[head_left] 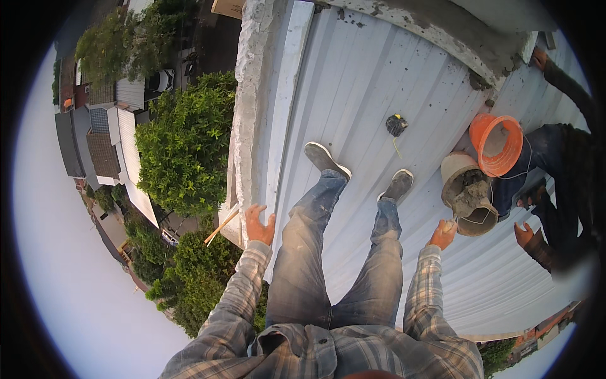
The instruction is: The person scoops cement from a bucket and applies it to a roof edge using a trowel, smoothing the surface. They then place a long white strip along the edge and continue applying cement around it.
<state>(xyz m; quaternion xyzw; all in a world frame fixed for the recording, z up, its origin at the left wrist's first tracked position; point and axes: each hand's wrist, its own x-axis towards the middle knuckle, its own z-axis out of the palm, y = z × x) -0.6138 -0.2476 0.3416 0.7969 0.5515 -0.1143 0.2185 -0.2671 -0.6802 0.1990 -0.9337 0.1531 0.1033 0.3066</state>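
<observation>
My left hand (259,225) is open beside the rough cement-coated wall edge (248,120), its fingers and thumb apart and nothing between them. My right hand (443,234) is closed at the rim of a grey bucket, gripping something small and pale that I cannot make out. Wet grey mortar (472,192) lies heaped in and around a grey bucket (456,169); a second grey bucket mouth (478,220) with a wire handle is tilted just below it. An orange bucket (495,145), smeared with mortar inside, leans against the grey one.
I stand on a ribbed metal roof (353,95). A black tape measure (396,125) with some yellow tape out lies ahead of my feet. A co-worker (555,158) crouches at the right by the buckets. Beyond the left wall edge, the roof drops to trees (189,142) and houses.
</observation>
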